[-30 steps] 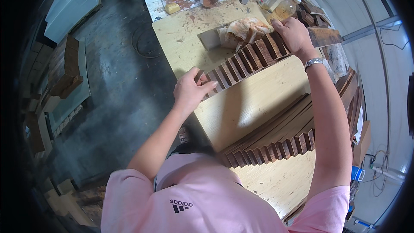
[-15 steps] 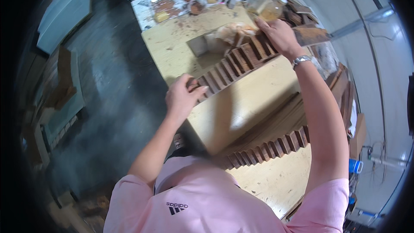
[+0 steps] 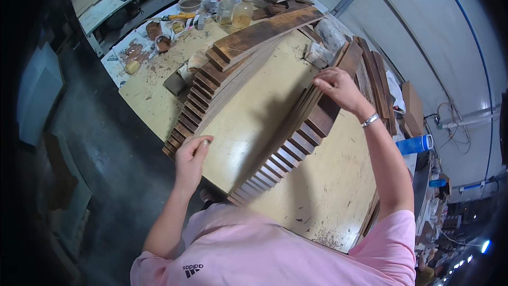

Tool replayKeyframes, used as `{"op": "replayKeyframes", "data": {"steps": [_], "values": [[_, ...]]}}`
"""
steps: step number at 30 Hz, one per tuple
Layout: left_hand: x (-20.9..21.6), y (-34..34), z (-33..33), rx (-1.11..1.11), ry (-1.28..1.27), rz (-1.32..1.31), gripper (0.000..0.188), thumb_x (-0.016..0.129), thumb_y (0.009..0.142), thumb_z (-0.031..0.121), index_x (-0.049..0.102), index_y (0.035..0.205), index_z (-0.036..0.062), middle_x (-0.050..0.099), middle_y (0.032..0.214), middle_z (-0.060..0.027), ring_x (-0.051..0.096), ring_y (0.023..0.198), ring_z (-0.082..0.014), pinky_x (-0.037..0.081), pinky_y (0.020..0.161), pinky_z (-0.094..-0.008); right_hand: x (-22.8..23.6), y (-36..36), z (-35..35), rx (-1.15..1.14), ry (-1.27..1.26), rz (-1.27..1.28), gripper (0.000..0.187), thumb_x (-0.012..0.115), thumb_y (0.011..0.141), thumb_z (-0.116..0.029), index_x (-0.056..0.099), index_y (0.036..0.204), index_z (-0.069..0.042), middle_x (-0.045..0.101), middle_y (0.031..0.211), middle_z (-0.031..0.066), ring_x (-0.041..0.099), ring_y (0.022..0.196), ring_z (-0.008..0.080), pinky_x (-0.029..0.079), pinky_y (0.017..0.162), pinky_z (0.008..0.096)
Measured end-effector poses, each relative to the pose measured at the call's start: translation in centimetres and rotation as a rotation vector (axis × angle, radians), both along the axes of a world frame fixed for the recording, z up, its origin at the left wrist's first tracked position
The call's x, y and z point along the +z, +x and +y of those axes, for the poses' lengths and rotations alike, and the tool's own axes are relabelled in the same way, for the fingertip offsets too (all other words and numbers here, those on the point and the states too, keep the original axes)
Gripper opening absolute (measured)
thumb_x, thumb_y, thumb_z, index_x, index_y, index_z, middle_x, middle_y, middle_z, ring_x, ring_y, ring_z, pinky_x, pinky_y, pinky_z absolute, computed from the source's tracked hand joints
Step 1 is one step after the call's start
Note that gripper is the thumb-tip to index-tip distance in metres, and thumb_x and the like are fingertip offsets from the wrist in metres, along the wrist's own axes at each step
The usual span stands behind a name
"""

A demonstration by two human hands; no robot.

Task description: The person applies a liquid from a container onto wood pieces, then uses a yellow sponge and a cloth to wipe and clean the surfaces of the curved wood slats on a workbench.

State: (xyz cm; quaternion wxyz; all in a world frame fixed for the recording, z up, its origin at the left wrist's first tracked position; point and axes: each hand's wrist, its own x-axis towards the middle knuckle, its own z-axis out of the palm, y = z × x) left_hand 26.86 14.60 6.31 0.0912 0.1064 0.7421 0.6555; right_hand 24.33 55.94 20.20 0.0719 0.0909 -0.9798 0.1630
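Note:
Two staggered stacks of dark brown wooden planks lie slantwise across the pale worktable (image 3: pixel 243 100), their ends stepped like stairs. My right hand (image 3: pixel 341 89) closes over the edge of the uppermost wooden plank (image 3: pixel 324 116) of the near stack (image 3: pixel 288 151). Beside the lower left end of the far stack (image 3: pixel 198 98), my left hand (image 3: pixel 191 160) is closed, thumb against the curled fingers. A small dark spot shows at its fingertips, too small to name.
Beyond the far stack stand a jar of yellowish liquid (image 3: pixel 243 11), bottles and a bowl (image 3: pixel 190 4). A grey block (image 3: pixel 174 83) sits at the table's left. More planks (image 3: pixel 378 82) lean along the right side, near a blue bottle (image 3: pixel 415 144). Dark floor borders the table's left edge.
My view has swung right. My right hand has left the far stack and now grips the near stack's top plank. The left hand has come off the far stack's end, toward me.

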Motion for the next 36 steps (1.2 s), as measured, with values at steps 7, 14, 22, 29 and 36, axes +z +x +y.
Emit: {"op": "replayKeyframes", "data": {"steps": [7,14,22,29,36], "values": [[5.6,2.5,8.3,-0.211,0.035,0.218,0.015,0.064,0.092,-0.005,0.072,0.104,-0.0023,0.061,0.086,-0.0028,0.054,0.073,-0.0098,0.042,0.065,-0.0232,-2.9,1.7,-0.4,-0.041,0.094,0.082,0.031,0.052,0.092,-0.024,0.069,0.076,-0.004,0.064,0.086,0.0100,0.056,0.098,0.0296,0.034,0.111,0.0432],[8.5,3.0,15.6,-0.078,-0.134,0.635,0.009,0.072,0.085,-0.004,0.073,0.094,-0.0009,0.061,0.078,-0.0079,0.058,0.068,-0.0188,0.044,0.061,-0.0301,-3.2,0.9,0.0,0.124,0.197,0.121,0.040,0.043,0.092,-0.024,0.064,0.066,-0.004,0.066,0.080,0.0165,0.059,0.091,0.0329,0.041,0.097,0.0422],[8.5,2.4,19.3,0.129,-0.242,0.871,0.010,0.076,0.078,0.002,0.072,0.086,0.0062,0.061,0.078,-0.0087,0.061,0.073,-0.0291,0.047,0.063,-0.0398,-3.1,0.9,0.0,0.104,0.137,0.086,0.045,0.044,0.091,-0.028,0.068,0.064,-0.002,0.066,0.073,0.0210,0.060,0.080,0.0386,0.045,0.088,0.0458],[7.6,4.3,19.7,0.102,-0.257,0.926,0.012,0.076,0.076,-0.004,0.067,0.081,0.0023,0.063,0.077,-0.0108,0.061,0.072,-0.0290,0.047,0.063,-0.0383,-3.4,0.6,-0.1,0.107,0.134,0.146,0.046,0.046,0.090,-0.030,0.069,0.062,-0.002,0.066,0.070,0.0227,0.061,0.076,0.0412,0.047,0.089,0.0464],[7.6,4.1,20.7,0.147,-0.269,0.943,0.010,0.075,0.077,-0.002,0.068,0.081,0.0036,0.061,0.076,-0.0102,0.060,0.071,-0.0293,0.046,0.062,-0.0386,-3.4,0.5,0.0,0.086,0.130,0.127,0.043,0.046,0.090,-0.029,0.068,0.065,-0.002,0.067,0.073,0.0216,0.062,0.080,0.0388,0.047,0.090,0.0450]]}}
